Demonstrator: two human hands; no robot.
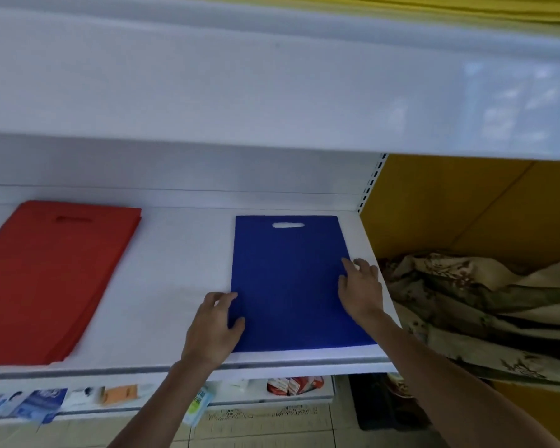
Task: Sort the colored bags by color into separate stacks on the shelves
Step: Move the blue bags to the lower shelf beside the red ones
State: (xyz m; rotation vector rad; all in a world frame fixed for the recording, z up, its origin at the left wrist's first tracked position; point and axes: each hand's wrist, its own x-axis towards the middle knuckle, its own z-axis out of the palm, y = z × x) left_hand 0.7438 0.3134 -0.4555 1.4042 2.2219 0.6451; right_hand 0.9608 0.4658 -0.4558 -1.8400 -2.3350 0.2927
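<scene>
A flat blue bag (288, 279) with a cut-out handle lies on the white shelf (181, 253), toward its right end. My left hand (215, 328) rests at the bag's left edge, its thumb on the blue fabric and its fingers loosely bent. On the bag's right edge lies my right hand (361, 286), fingers spread and nearly straight. A stack of red bags (52, 279) lies flat at the shelf's left end, apart from the blue bag.
A white upper shelf (272, 92) overhangs closely above. Yellow bags (466, 8) show at the top edge. Patterned cloth (472, 312) is piled right of the shelf by a yellow panel (450, 205). Small packaged goods (291, 384) sit on the shelf below.
</scene>
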